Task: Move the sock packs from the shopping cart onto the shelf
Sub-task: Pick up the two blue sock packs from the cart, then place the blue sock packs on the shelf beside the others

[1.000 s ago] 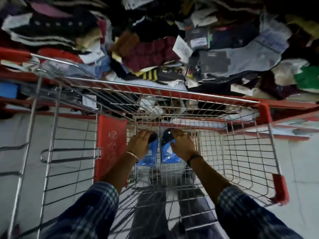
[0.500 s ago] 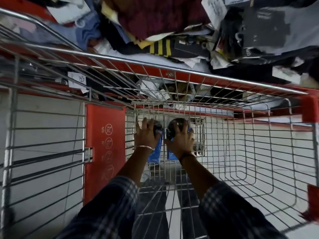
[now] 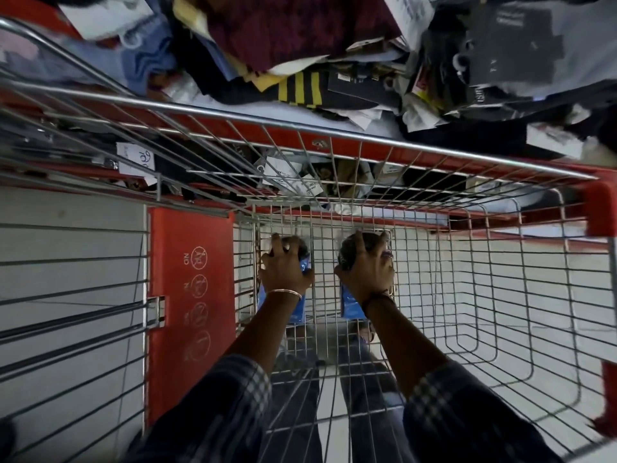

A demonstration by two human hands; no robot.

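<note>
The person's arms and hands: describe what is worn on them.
Both forearms are bare below dark blue plaid sleeves with pale checks, pushed up toward the elbows. The left hand has a thin metal bangle at the wrist. The right hand has a dark cord band at the wrist.

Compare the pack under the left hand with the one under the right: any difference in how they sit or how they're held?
The left pack lies nearer the cart's red panel; the right pack sits toward the open basket. The left hand wears a thin bangle, the right hand a dark wrist band. Both packs are blue with dark socks at the far end, each covered from above by a hand, low in the shopping cart.
</note>
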